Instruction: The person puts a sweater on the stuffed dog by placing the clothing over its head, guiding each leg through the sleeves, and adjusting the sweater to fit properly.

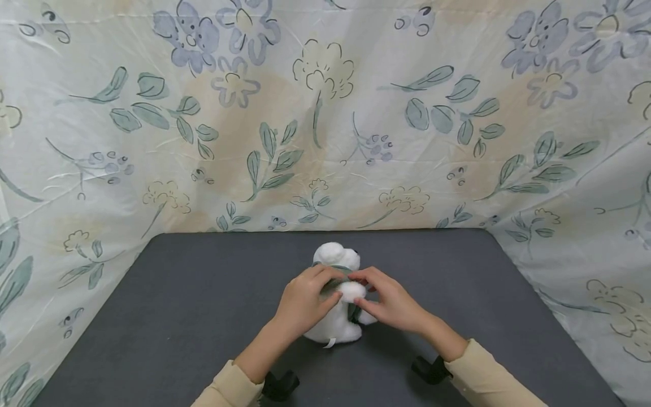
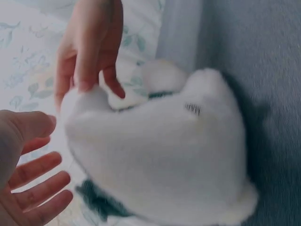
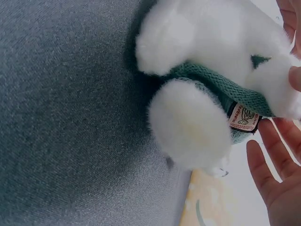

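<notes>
1. Foreground: beige sleeves and 2 black wrist pieces.
2. Left hand: thumb and fingers apart, beside the toy's white paw; contact cannot be told.
3. Right hand: fingers extended and parted about the same paw, fingertips touching it.
4. White plush toy: upright on the dark grey surface, between the 2 hands; green knitted garment bearing a printed label.
5. Background: floral cloth, behind the surface and along both sides.
</notes>
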A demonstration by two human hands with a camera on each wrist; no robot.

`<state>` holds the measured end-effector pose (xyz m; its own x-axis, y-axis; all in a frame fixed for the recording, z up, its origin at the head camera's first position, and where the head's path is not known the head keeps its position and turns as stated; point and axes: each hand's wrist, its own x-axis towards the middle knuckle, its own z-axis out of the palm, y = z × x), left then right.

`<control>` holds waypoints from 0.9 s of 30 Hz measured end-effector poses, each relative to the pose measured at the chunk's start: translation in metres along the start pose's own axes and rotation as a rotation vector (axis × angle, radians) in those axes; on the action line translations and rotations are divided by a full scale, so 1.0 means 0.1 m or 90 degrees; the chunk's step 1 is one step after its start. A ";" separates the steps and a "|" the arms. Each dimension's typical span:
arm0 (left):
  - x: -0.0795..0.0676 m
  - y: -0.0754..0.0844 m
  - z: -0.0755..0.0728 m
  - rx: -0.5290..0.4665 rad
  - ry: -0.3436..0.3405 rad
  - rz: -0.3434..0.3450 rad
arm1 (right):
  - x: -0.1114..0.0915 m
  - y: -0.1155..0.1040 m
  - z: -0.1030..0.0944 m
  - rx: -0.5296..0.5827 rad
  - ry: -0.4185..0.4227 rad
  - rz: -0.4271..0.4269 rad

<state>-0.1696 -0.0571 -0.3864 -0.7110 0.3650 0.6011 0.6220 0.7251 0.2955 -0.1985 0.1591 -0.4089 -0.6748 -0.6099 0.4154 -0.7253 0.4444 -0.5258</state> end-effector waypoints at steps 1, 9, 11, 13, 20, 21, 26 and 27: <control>-0.01 -0.02 -0.02 0.004 0.006 -0.016 | 0.00 0.00 0.00 -0.003 -0.004 0.003; -0.10 -0.18 -0.05 0.021 -0.024 -0.184 | 0.05 0.02 -0.04 -0.024 -0.028 -0.022; -0.12 -0.22 -0.03 0.010 -0.045 -0.211 | 0.07 0.02 -0.06 -0.021 -0.037 -0.033; -0.14 -0.25 0.00 -0.002 -0.066 -0.225 | 0.09 0.02 -0.07 -0.014 -0.056 -0.031; -0.17 -0.32 0.13 -0.023 -0.076 -0.210 | 0.17 0.01 -0.11 0.060 -0.169 0.048; -0.17 -0.32 0.13 -0.027 -0.071 -0.207 | 0.18 0.01 -0.11 0.070 -0.181 0.057; -0.15 -0.31 0.16 -0.037 -0.065 -0.195 | 0.23 0.01 -0.09 0.068 -0.196 0.064; -0.15 -0.31 0.16 -0.038 -0.062 -0.193 | 0.24 0.01 -0.09 0.061 -0.194 0.061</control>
<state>-0.1842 -0.0756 -0.4166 -0.8928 0.1942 0.4063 0.3937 0.7748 0.4947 -0.2166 0.1509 -0.3926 -0.6568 -0.7432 0.1274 -0.6348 0.4538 -0.6254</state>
